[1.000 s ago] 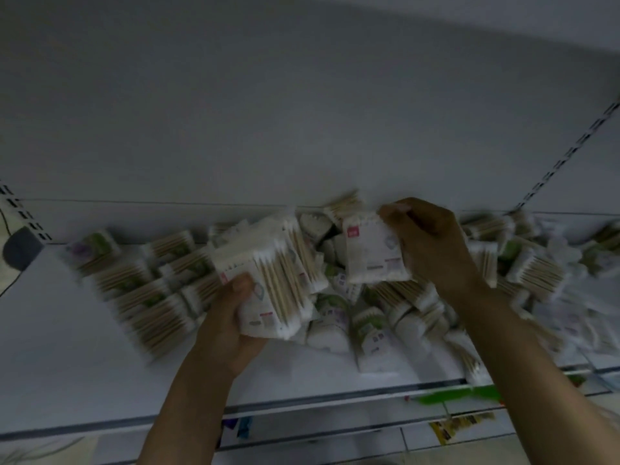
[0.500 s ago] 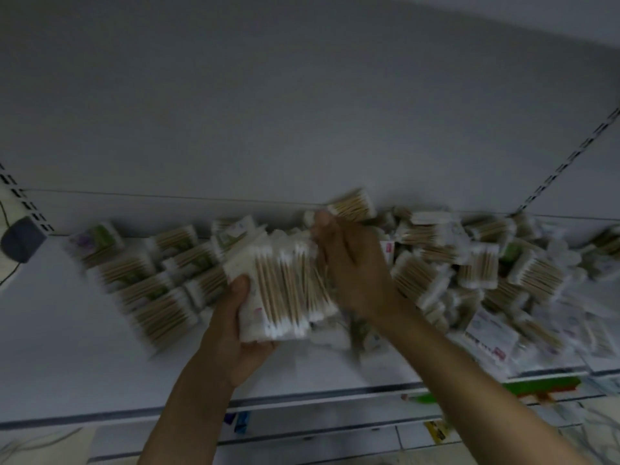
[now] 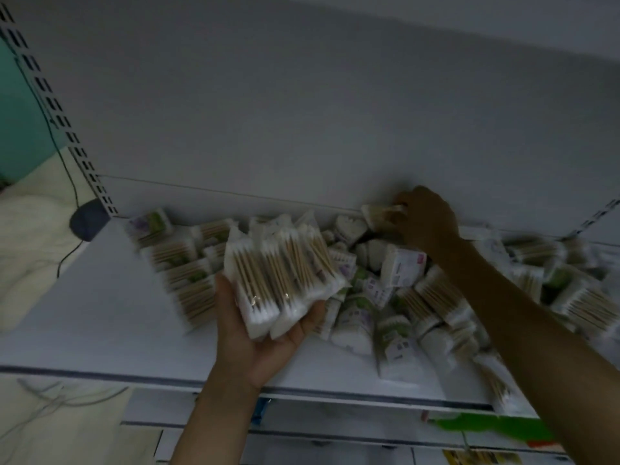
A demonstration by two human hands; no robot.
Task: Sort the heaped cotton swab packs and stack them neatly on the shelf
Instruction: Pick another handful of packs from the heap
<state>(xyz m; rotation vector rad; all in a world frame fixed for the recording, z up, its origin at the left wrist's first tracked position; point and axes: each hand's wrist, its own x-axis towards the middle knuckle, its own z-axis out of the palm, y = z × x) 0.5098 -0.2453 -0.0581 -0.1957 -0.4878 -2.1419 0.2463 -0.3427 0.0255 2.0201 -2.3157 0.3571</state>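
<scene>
My left hand (image 3: pixel 258 340) holds a bundle of several cotton swab packs (image 3: pixel 281 273) upright above the white shelf (image 3: pixel 100 313), thumb on the left side and fingers curled under. My right hand (image 3: pixel 426 219) reaches to the back of the shelf and pinches one swab pack (image 3: pixel 379 213) at the top of the heap. The heap of swab packs (image 3: pixel 419 297) spreads across the middle and right of the shelf. A neater row of swab packs (image 3: pixel 181 263) lies at the left, behind my left hand.
The shelf's back panel (image 3: pixel 302 129) rises behind the heap. A perforated upright (image 3: pixel 57 115) runs down the left side, with a dark cable and a small dark device (image 3: pixel 89 218) beside it. Lower shelf edges with green and yellow labels (image 3: pixel 486 427) show below.
My right hand left the bundle in my left hand and moved right and back to a pack on top of the heap. The bundle stayed in my left hand.
</scene>
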